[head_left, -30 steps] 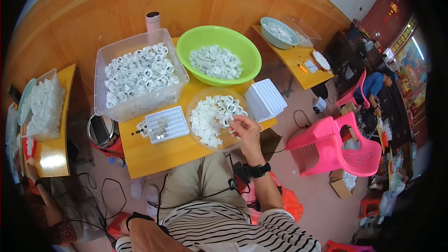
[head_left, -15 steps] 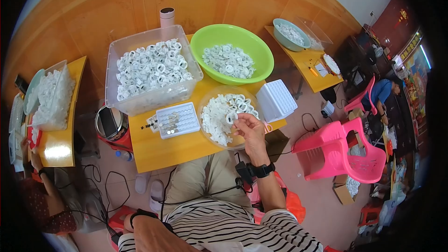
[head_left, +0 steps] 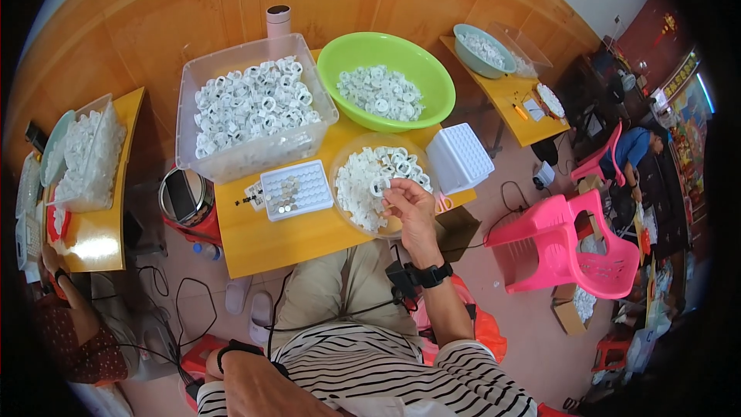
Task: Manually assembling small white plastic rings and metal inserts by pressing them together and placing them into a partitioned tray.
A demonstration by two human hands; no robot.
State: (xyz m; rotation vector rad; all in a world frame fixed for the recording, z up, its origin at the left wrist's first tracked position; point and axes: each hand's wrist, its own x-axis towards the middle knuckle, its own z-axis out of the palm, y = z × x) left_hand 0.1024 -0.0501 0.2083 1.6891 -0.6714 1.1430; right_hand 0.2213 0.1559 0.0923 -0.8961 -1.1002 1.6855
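Observation:
My right hand (head_left: 411,211) is above the round clear tray (head_left: 337,207) at the table's front. Its thumb and fingertips are closed on a small white ring-shaped plastic part (head_left: 377,188). Loose white plastic parts (head_left: 359,177) fill much of the tray beneath it. My left hand (head_left: 213,364) is low at the lower left, beside my striped shirt, with a black strap at its wrist; its fingers are hidden. Left of the tray lies a white gridded tray (head_left: 316,179) with small silvery discs (head_left: 288,193) in it.
A clear bin (head_left: 255,164) of white ring parts and a green basin (head_left: 444,96) of white pieces stand behind. Stacked white trays (head_left: 460,156) and pink-handled scissors (head_left: 444,201) are at right. A pink chair (head_left: 540,247) stands beyond. A co-worker's arm (head_left: 73,293) shows at far left.
The view has shifted slightly, so the table's things sit a little higher. My right hand, still pinching the white ring part, has barely moved over the tray.

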